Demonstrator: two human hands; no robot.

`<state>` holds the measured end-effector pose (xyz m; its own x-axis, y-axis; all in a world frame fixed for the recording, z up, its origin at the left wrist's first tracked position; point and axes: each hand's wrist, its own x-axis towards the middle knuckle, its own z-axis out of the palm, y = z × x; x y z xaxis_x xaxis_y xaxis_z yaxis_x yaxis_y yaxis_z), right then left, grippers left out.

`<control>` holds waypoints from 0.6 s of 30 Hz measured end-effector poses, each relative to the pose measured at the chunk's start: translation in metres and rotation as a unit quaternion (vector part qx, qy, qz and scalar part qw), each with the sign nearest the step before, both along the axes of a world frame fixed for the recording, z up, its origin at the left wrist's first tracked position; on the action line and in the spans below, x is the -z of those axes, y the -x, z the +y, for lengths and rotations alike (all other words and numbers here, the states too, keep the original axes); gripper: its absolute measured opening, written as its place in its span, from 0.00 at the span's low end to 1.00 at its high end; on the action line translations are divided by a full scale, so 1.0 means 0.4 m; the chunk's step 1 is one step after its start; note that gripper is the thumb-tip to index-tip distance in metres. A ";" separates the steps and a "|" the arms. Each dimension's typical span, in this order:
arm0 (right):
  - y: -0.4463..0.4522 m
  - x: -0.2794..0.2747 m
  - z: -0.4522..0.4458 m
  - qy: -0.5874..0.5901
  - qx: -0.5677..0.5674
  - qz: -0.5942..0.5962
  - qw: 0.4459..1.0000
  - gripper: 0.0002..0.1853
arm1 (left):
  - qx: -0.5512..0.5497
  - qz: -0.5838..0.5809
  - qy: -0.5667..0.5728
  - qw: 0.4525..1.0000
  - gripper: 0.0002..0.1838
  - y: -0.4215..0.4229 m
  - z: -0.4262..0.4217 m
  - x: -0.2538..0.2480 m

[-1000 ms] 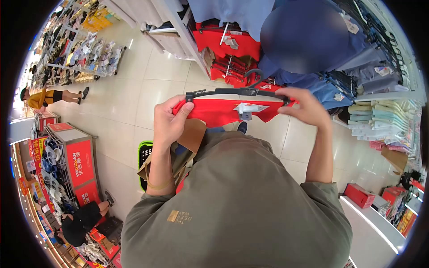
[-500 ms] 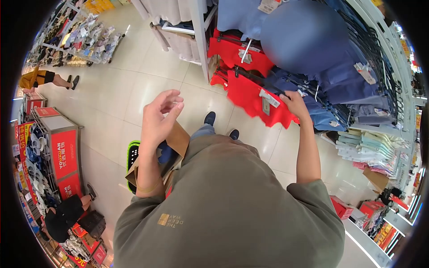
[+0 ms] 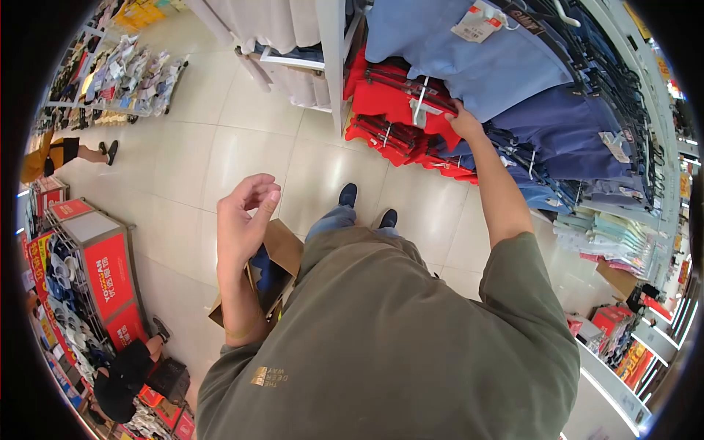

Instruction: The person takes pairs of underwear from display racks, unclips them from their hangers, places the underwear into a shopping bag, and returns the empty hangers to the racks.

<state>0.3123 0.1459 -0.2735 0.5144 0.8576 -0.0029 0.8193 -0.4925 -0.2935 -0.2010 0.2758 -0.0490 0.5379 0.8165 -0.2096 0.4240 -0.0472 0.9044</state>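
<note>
My right hand [image 3: 467,123] reaches up to the rack and grips the end of a red garment [image 3: 392,95] on a dark hanger; some of its fingers are hidden behind the cloth. More red garments [image 3: 400,143] hang on the row just below. Beside the hand hangs a light blue garment [image 3: 469,59] with a white price tag [image 3: 478,22]. My left hand [image 3: 249,209] is raised in the air, fingers loosely curled and thumb apart, with nothing in it. A brown paper bag [image 3: 282,253] with something dark blue inside hangs by my left forearm.
Dark blue garments [image 3: 543,132] and pale folded-looking clothes [image 3: 587,238] fill the rack to the right. A white rack post [image 3: 334,66] stands ahead. At left are a red-and-white display stand [image 3: 106,268], a crouching person [image 3: 121,381] and another person's legs [image 3: 92,152].
My right hand has moved up and forward; the red garment it held out from the rack now sits back among the others. My left hand has shifted slightly down and left, still empty.
</note>
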 end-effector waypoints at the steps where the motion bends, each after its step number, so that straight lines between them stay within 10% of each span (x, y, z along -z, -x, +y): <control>1: 0.033 -0.027 -0.005 -0.017 0.031 -0.101 0.994 0.25 | 0.007 0.001 0.004 1.000 0.15 -0.005 0.016 0.003; 2: 0.042 -0.074 -0.023 0.118 0.101 0.001 0.988 0.33 | 0.015 0.000 0.006 1.000 0.14 -0.011 0.032 0.011; 6: 0.206 -0.040 -0.236 -0.093 0.091 -0.072 0.989 0.32 | 0.072 -0.007 0.017 0.997 0.13 -0.068 0.081 0.057; 8: 0.285 0.103 -0.443 0.184 0.074 0.144 0.970 0.16 | 0.115 -0.016 0.020 0.993 0.13 -0.118 0.096 0.065; 10: 0.450 0.248 -0.696 0.087 0.165 0.525 0.830 0.11 | 0.163 -0.034 0.027 0.986 0.13 -0.175 0.102 0.064; 11: 0.542 0.288 -0.811 0.181 0.190 0.541 0.799 0.11 | 0.189 -0.036 0.025 0.981 0.14 -0.201 0.105 0.060; 14: 0.785 0.348 -1.083 0.534 -0.215 0.257 0.777 0.14 | 0.253 -0.044 0.025 0.966 0.14 -0.265 0.106 0.049; 15: 0.928 0.559 -1.312 0.510 -0.208 0.195 0.811 0.10 | 0.266 -0.047 0.029 0.962 0.14 -0.281 0.103 0.049; 18: 0.975 0.417 -1.296 0.458 -0.140 0.269 0.836 0.07 | 0.303 -0.043 0.027 0.952 0.15 -0.327 0.086 0.050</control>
